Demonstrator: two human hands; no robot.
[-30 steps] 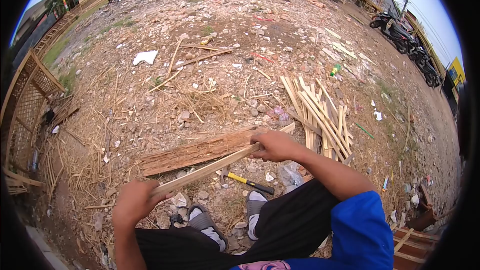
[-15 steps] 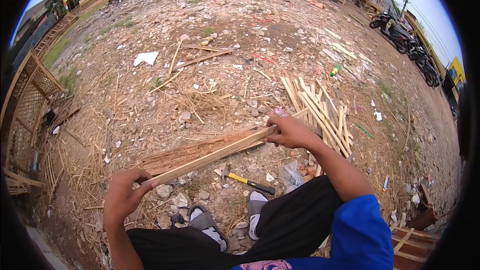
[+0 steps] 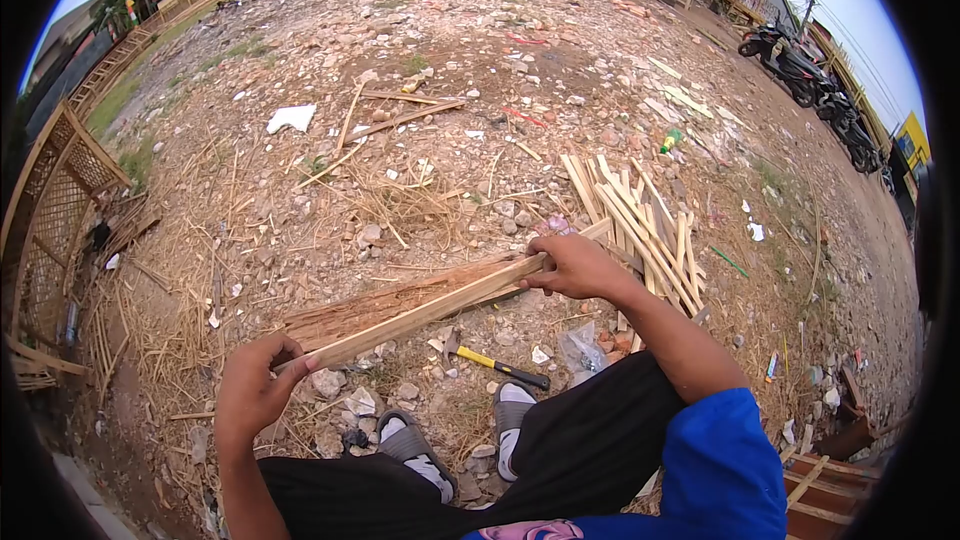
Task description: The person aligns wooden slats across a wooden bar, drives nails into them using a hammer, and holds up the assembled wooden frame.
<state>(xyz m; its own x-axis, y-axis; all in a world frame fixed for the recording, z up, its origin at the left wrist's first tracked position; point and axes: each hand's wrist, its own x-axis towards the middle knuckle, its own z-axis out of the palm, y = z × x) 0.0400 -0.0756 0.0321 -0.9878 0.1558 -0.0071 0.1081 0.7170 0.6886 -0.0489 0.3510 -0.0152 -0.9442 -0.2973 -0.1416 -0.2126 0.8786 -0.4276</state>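
Note:
A long, pale wooden strip (image 3: pixel 425 314) is held slantwise in front of me, its right side higher in view. My left hand (image 3: pixel 262 380) pinches its near left end between thumb and fingers. Toward the other end, my right hand (image 3: pixel 570 267) grips the strip, whose tip pokes out beyond the fingers. Behind and below the strip lies a rough brown plank (image 3: pixel 370 306) on the ground, partly covered by it. A claw hammer (image 3: pixel 497 366) with a yellow and black handle rests on the rubble close to my feet.
Right of the plank is a pile of wooden strips (image 3: pixel 650 230). A clear plastic bag (image 3: pixel 583 352) lies beside my knee. Loose sticks (image 3: pixel 405 120) and a white scrap (image 3: pixel 292 118) are farther out. A woven bamboo frame (image 3: pixel 60 210) stands left; motorcycles (image 3: pixel 790 65) are parked far right.
The left hand and its end of the strip have shifted slightly to the right. My right hand has moved a tiny bit left. Both still hold the strip.

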